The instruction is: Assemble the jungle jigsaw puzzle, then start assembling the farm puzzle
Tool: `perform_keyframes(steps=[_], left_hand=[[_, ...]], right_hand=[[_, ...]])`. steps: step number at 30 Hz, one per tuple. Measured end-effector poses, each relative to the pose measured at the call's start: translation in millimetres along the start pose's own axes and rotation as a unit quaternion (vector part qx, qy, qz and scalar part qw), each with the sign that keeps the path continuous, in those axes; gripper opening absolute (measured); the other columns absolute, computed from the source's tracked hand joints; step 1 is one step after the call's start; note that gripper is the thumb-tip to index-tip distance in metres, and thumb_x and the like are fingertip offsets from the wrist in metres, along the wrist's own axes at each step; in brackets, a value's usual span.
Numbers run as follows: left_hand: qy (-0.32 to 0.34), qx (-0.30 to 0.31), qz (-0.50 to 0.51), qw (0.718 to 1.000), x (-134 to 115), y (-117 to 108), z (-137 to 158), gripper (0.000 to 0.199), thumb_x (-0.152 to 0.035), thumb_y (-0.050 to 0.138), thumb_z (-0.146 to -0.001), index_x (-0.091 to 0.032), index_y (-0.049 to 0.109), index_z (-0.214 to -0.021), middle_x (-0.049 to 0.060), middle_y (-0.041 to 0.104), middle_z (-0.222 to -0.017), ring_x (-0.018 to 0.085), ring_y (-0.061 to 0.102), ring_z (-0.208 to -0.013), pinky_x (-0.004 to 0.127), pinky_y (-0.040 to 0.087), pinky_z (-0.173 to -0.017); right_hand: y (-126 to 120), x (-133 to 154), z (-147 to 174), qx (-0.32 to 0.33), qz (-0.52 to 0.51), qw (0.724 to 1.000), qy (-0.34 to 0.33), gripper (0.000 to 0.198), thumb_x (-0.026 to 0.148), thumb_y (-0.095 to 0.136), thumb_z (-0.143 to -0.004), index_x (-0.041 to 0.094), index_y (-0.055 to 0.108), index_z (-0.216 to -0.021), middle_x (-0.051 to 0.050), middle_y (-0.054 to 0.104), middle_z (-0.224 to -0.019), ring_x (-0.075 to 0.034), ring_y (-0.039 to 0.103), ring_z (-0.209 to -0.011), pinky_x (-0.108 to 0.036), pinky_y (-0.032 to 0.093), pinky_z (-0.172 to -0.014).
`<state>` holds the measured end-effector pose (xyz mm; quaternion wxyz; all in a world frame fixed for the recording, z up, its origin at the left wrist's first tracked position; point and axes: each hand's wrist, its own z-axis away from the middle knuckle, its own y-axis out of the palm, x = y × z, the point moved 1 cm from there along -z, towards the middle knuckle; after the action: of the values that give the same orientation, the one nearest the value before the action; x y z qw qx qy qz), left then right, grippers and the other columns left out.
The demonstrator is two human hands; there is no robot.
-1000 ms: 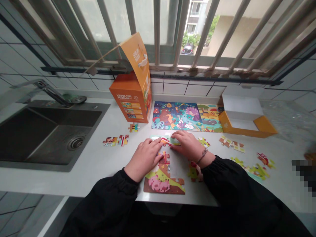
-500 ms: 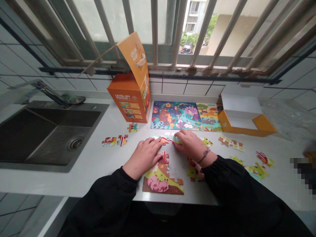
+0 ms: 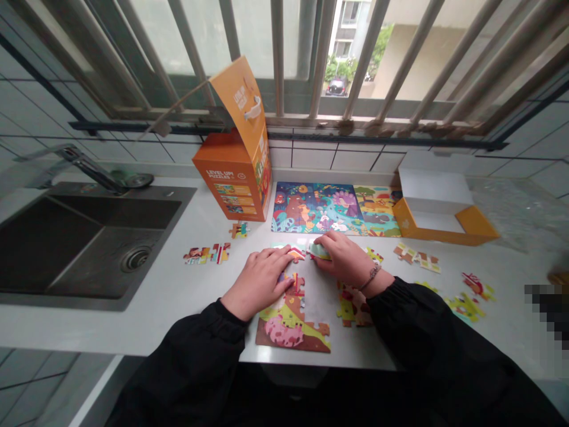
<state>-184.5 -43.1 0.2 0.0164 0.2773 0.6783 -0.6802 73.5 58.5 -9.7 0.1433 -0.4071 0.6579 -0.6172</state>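
My left hand (image 3: 262, 276) lies with fingers stretched over the left column of a partly joined jigsaw puzzle (image 3: 284, 332), which shows a pink pig at its near end. Its fingertips touch a puzzle piece with a red and white roof (image 3: 295, 254). My right hand (image 3: 344, 258) grips a pale green puzzle piece (image 3: 319, 251) between thumb and fingers, just right of the roof piece. Whether the two pieces touch is hard to make out. Below my right wrist lie joined pieces with a brown and white pattern (image 3: 353, 305), partly covered by the sleeve.
Behind my hands lies a finished-looking animal puzzle (image 3: 315, 207). An orange puzzle box (image 3: 233, 178) stands at back left, an opened yellow box (image 3: 444, 225) at back right. Loose pieces lie left (image 3: 207, 254) and right (image 3: 464, 305). A sink (image 3: 95, 249) is at far left.
My right hand has tilted slightly and shifted a little to the right, and more of the pale green puzzle piece shows. The left hand stays in place.
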Motion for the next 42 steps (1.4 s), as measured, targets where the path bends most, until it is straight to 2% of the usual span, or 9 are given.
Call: perform_keyframes(steps=[12,18,24,32,37,42], left_hand=[[0.006,0.002,-0.005,1.000,2,2,1,0.059,-0.040,0.070,-0.103,-0.042,0.055,-0.160,0.002,0.050,-0.173,0.038,0.052,-0.148,0.055,0.037,-0.119],[-0.003,0.000,-0.006,1.000,1,5,2,0.064,-0.038,0.071,-0.102,-0.034,0.053,-0.162,0.007,0.052,-0.172,0.038,0.052,-0.149,0.054,0.037,-0.119],[-0.001,0.000,-0.044,0.999,-2,9,2,0.059,-0.037,0.068,-0.103,-0.031,0.055,-0.160,0.009,0.051,-0.172,0.039,0.052,-0.149,0.056,0.039,-0.117],[-0.012,-0.002,-0.091,0.996,-10,7,3,0.052,-0.041,0.061,-0.109,-0.027,0.056,-0.158,0.008,0.051,-0.173,0.035,0.053,-0.149,0.055,0.043,-0.113],[-0.014,-0.002,-0.126,0.992,-15,8,7,0.052,-0.044,0.058,-0.111,-0.026,0.056,-0.159,0.007,0.050,-0.174,0.032,0.053,-0.149,0.051,0.044,-0.115],[-0.016,-0.005,-0.132,0.991,-14,13,9,0.056,-0.044,0.060,-0.109,-0.026,0.053,-0.162,0.007,0.048,-0.174,0.032,0.052,-0.151,0.051,0.043,-0.117]], right_hand=[[1,2,-5,-0.006,-0.020,0.999,-0.028,0.027,0.021,0.074,-0.097,0.019,0.070,-0.124,-0.013,0.069,-0.117,-0.028,0.066,-0.105,-0.042,0.055,-0.096],[0,4,-10,0.017,-0.023,0.998,-0.060,0.023,0.016,0.073,-0.096,0.022,0.078,-0.117,-0.010,0.068,-0.112,-0.024,0.065,-0.100,-0.038,0.053,-0.092],[-1,12,-12,0.042,0.036,0.995,-0.085,0.017,0.019,0.066,-0.104,0.022,0.081,-0.111,-0.012,0.072,-0.118,-0.024,0.065,-0.099,-0.039,0.052,-0.092],[-2,29,-9,0.083,0.104,0.990,-0.049,0.026,0.025,0.056,-0.112,0.025,0.079,-0.124,-0.012,0.074,-0.118,-0.025,0.065,-0.100,-0.038,0.050,-0.091],[-1,39,-7,0.106,0.147,0.983,-0.032,0.025,0.028,0.055,-0.112,0.022,0.075,-0.124,-0.013,0.072,-0.119,-0.027,0.064,-0.102,-0.039,0.049,-0.088],[1,42,-6,0.111,0.172,0.978,-0.046,0.024,0.026,0.054,-0.112,0.020,0.072,-0.128,-0.015,0.070,-0.123,-0.028,0.062,-0.103,-0.039,0.048,-0.088]])
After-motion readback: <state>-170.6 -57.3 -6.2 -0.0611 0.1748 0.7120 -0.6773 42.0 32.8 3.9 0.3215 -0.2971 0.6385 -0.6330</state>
